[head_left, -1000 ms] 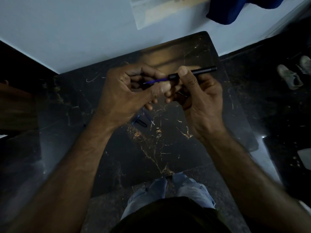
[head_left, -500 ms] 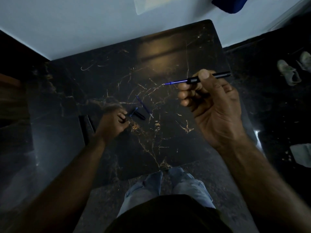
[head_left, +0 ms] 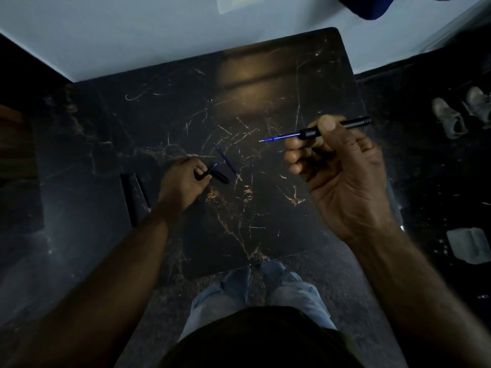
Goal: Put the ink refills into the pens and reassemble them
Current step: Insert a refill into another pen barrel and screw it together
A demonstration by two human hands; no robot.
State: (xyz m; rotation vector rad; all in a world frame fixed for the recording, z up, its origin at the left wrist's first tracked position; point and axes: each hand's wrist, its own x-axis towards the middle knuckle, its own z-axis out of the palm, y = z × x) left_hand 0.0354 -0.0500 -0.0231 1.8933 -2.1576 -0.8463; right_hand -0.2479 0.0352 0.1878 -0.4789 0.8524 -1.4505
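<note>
My right hand [head_left: 342, 168] holds a black pen barrel [head_left: 353, 124] level above the dark marble table [head_left: 265, 213]. A blue ink refill [head_left: 279, 137] sticks out of the barrel's left end, tip pointing left. Down on the table, my left hand [head_left: 183, 184] has its fingertips closed on a short black pen piece [head_left: 204, 173]. A second short black piece [head_left: 221, 176] lies touching it to the right. A loose blue refill [head_left: 226, 160] lies slanted on the table just right of those pieces.
A flat black object [head_left: 132, 195] lies on the table left of my left wrist. Pale shoes [head_left: 451, 115] and a grey packet [head_left: 469, 248] are on the dark floor to the right. My knees [head_left: 255, 290] are at the table's near edge.
My left hand left the pen, dropped to the table and closed on the short black piece. My right hand moved right, still holding the barrel with the refill.
</note>
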